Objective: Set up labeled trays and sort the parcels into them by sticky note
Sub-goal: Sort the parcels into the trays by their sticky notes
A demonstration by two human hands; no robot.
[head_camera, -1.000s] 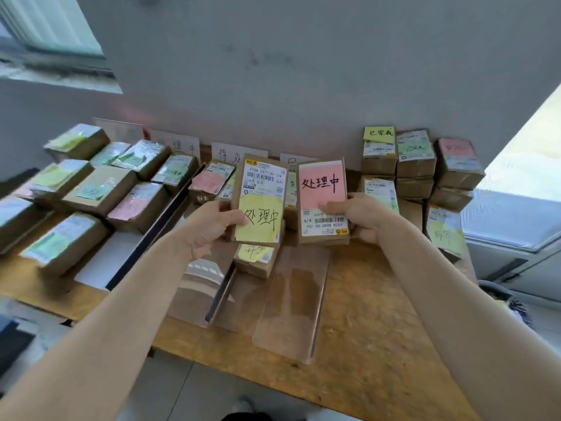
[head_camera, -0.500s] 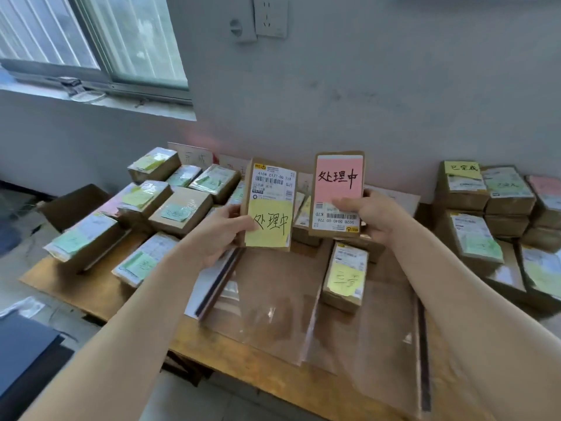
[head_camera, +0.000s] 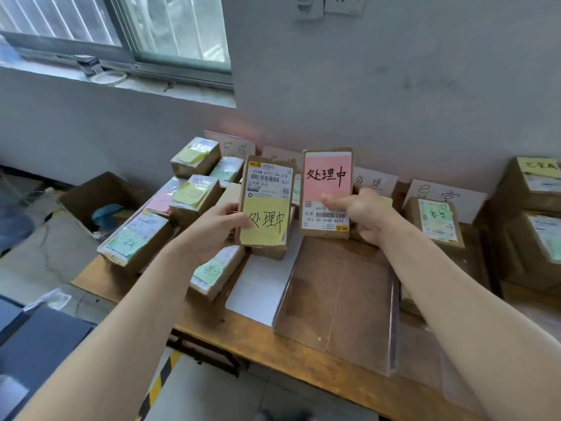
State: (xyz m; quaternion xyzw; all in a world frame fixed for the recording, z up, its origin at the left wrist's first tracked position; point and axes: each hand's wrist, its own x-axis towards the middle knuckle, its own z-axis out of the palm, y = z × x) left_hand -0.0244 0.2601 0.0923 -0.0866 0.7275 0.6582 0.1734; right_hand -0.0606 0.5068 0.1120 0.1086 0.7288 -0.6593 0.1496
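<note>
My left hand grips a brown parcel with a yellow sticky note reading 处理中, held upright above the table. Beside it my right hand grips a second parcel with a pink sticky note bearing the same characters, its shipping label upside down. Both parcels face me, side by side and nearly touching. Below them lie clear plastic trays on the wooden table. White paper labels lean against the wall behind; another label stands further right.
Several parcels with green, yellow and pink notes pile up at the left and stack at the right. One parcel lies in front of the right label. An open cardboard box sits on the floor left of the table.
The camera has tilted up and swung left, showing more window and wall. Both hands have lifted their parcels higher and kept their grip; the parcels now stand closer to the view.
</note>
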